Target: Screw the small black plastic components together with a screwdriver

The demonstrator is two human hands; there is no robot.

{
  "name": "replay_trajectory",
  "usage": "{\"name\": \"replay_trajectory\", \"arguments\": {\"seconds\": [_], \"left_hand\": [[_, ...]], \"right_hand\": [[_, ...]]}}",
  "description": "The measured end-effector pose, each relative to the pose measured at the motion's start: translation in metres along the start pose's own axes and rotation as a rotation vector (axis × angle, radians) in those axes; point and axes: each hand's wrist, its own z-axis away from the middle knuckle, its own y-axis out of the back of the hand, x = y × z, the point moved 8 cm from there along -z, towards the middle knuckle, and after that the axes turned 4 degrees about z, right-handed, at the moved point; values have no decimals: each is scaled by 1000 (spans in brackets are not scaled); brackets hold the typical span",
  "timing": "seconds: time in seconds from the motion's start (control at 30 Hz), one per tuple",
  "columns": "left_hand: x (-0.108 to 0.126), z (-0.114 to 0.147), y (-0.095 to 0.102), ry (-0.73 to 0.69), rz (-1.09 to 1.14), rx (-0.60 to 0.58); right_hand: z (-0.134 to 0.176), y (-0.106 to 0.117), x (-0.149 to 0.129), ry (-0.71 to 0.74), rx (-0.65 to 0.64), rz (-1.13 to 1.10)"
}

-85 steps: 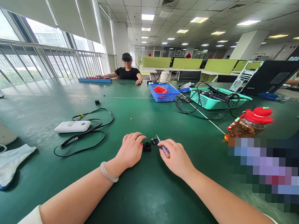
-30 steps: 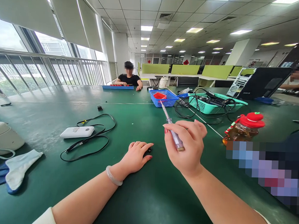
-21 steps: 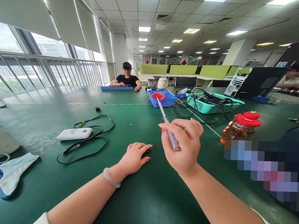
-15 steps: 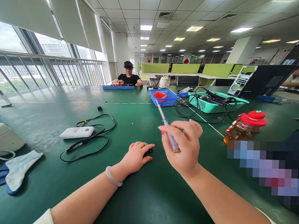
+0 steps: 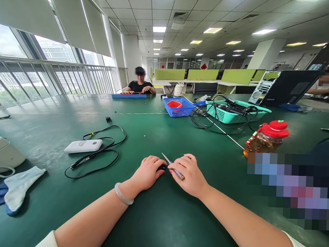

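"How are the hands set?"

"Toward the near edge of the dark green bench (image 5: 161, 220). The left hand (image 5: 150, 172) has thumb and forefinger closed about a small black part (image 5: 162, 167), mostly hidden by them. The right hand (image 5: 188, 175) is clamped on a slim, clear-purple screwdriver (image 5: 176, 171), its metal tip pointing past the left forefinger."

"What could go wrong?"

"If the right hand slips, I'd fear that tip jabbing the forefinger. And should the left fingers ease off, the part could skid across that smooth top."

"What about the containers?"

"Toward the right edge, a rounded, clear bottle with a red lid (image 5: 269, 136), amber liquid inside. Farther off, a blue perforated plastic basket (image 5: 179, 112) holds a small red plastic box (image 5: 174, 104). To its right, a teal perforated plastic basket (image 5: 229, 118) is heaped with black cables (image 5: 236, 107), loops spilling over its rim; a snag there could drag things about. At the far edge, a long blue tray (image 5: 129, 96) carries red pieces, too small to name, before a person in a black shirt (image 5: 136, 86)."
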Motion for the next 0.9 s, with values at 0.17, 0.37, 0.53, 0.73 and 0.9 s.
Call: {"name": "replay_trajectory", "arguments": {"seconds": [0.17,0.37,0.53,0.73,0.9], "left_hand": [[4,1,3,-12,-8,-2],[4,2,3,1,-21,-6],[2,0,3,13,-12,-11],[6,16,12,10,-22,-23],[-3,70,33,-9,-84,-65]], "right_hand": [[0,-4,5,-59,-23,-70],[0,-6,12,-121,-16,-129],[1,-9,11,-105,-29,-117],[1,-5,15,-123,-17,-112],[0,2,8,-82,16,-117]]}}
